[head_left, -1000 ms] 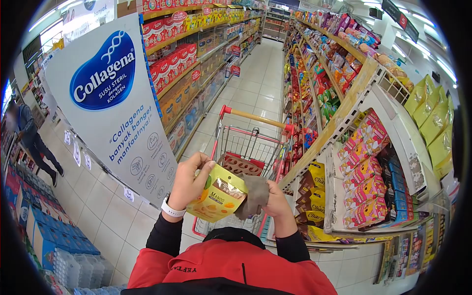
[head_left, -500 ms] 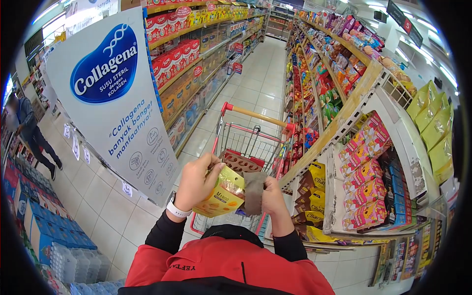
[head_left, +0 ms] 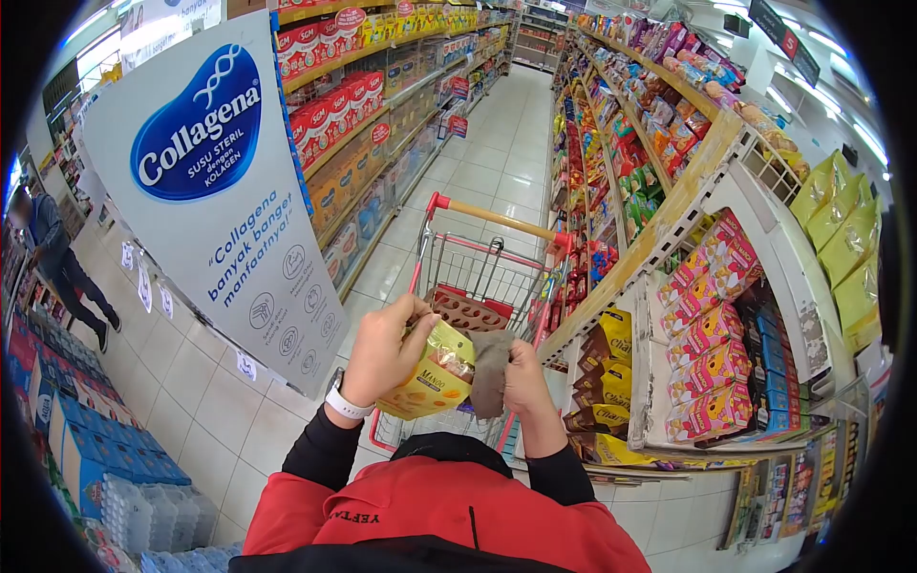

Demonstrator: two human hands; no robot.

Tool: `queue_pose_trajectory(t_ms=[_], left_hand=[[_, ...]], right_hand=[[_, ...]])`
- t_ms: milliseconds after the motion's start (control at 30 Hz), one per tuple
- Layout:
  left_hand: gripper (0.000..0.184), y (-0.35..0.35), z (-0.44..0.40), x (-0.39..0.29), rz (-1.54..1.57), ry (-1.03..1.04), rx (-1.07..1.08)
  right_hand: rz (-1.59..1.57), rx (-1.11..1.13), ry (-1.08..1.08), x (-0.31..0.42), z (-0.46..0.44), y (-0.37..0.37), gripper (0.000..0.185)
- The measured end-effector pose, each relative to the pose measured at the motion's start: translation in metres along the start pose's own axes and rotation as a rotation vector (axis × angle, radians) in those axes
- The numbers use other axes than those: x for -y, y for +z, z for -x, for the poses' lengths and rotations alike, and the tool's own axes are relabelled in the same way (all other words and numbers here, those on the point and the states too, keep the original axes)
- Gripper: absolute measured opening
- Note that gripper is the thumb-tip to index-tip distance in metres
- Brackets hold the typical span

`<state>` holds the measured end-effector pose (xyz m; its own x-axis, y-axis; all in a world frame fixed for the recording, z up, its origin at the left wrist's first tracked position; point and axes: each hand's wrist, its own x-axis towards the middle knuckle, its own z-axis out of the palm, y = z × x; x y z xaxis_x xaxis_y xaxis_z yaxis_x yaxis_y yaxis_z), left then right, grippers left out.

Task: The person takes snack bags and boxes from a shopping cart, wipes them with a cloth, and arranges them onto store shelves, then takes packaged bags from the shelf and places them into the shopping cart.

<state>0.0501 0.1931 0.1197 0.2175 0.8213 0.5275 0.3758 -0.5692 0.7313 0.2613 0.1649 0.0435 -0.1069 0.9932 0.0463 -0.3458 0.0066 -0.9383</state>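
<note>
Stocked shelves (head_left: 334, 156) line the aisle, and a tall white Collagena banner (head_left: 229, 220) stands to the left. Ahead is a shopping cart (head_left: 499, 222) with a yellow handle and red end caps. The yellow mango pouch (head_left: 425, 382) is held up before the chest, tilted, over the cart's near end. The left hand (head_left: 380, 353) has its grip pinched on the pouch's upper edge; the right hand (head_left: 528, 384) has its grip clenched around a grey cloth (head_left: 492, 372), which meets the pouch's right side. A white wristband (head_left: 346, 401) circles the left wrist
</note>
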Motion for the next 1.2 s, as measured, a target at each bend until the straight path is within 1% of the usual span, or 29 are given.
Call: queue_pose_trajectory(t_ms=[133, 200, 233, 300, 333, 400, 433, 500, 600, 733, 800, 833, 900, 933, 967, 1033, 1167, 1200], left_hand=[[0.012, -0.003, 0.002, 0.005, 0.036, -0.015, -0.018], [0.012, -0.003, 0.003, 0.004, 0.023, -0.022, -0.020], [0.012, -0.001, 0.004, 0.004, 0.022, -0.021, -0.023], [0.012, 0.001, 0.007, 0.002, 0.019, -0.018, -0.023], [0.013, 0.001, 0.008, 0.000, 0.026, -0.029, -0.020], [0.013, 0.002, 0.011, 0.000, 0.034, -0.038, -0.017], [0.013, 0.002, 0.012, 0.002, 0.042, -0.046, -0.041], [0.013, 0.001, 0.014, 0.005, 0.050, -0.053, -0.065], [0.013, -0.002, 0.016, 0.006, 0.044, -0.095, -0.079], [0.013, -0.002, 0.018, 0.005, 0.028, -0.096, -0.065], [0.013, 0.001, 0.017, 0.003, 0.027, -0.091, -0.061], [0.012, 0.004, 0.018, 0.000, 0.034, -0.081, -0.073], [0.012, 0.006, 0.018, -0.002, 0.043, -0.071, -0.083], [0.012, 0.005, 0.018, -0.002, 0.038, -0.062, -0.087], [0.012, 0.004, 0.017, -0.002, 0.034, -0.053, -0.094], [0.012, 0.004, 0.017, 0.000, 0.032, -0.054, -0.083], [0.012, 0.006, 0.019, 0.002, 0.026, -0.065, -0.052], [0.012, 0.006, 0.019, 0.001, 0.024, -0.066, -0.052]], right_hand=[[-0.032, 0.016, 0.041, 0.001, 0.002, -0.001, 0.045], [0.006, 0.007, 0.006, -0.002, 0.003, 0.003, 0.039], [0.005, 0.006, 0.007, -0.009, 0.001, 0.001, 0.039], [-0.101, -0.113, 0.003, -0.024, -0.003, 0.000, 0.026], [-0.102, -0.115, 0.001, -0.027, -0.002, -0.001, 0.026], [-0.103, -0.096, -0.022, -0.020, 0.000, 0.003, 0.018], [-0.103, -0.099, -0.023, -0.017, 0.000, 0.003, 0.018], [-0.386, -0.155, 0.061, -0.010, -0.001, 0.000, 0.021], [-0.480, -0.147, 0.075, -0.002, 0.001, -0.008, 0.025], [-0.418, -0.098, 0.091, -0.007, 0.006, -0.016, 0.027], [0.075, -0.014, 0.008, -0.017, 0.006, -0.017, 0.033], [0.074, -0.018, 0.007, -0.022, 0.005, -0.017, 0.033], [-0.136, -0.121, 0.072, -0.029, 0.004, -0.016, 0.037], [-0.176, -0.154, 0.073, -0.031, 0.004, -0.017, 0.036], [-0.177, -0.154, 0.070, -0.026, 0.004, -0.017, 0.036], [-0.013, -0.017, 0.036, -0.009, 0.009, -0.016, 0.034], [-0.027, 0.004, 0.065, -0.006, 0.012, -0.016, 0.033], [-0.017, -0.047, 0.038, -0.009, 0.012, -0.012, 0.034]])
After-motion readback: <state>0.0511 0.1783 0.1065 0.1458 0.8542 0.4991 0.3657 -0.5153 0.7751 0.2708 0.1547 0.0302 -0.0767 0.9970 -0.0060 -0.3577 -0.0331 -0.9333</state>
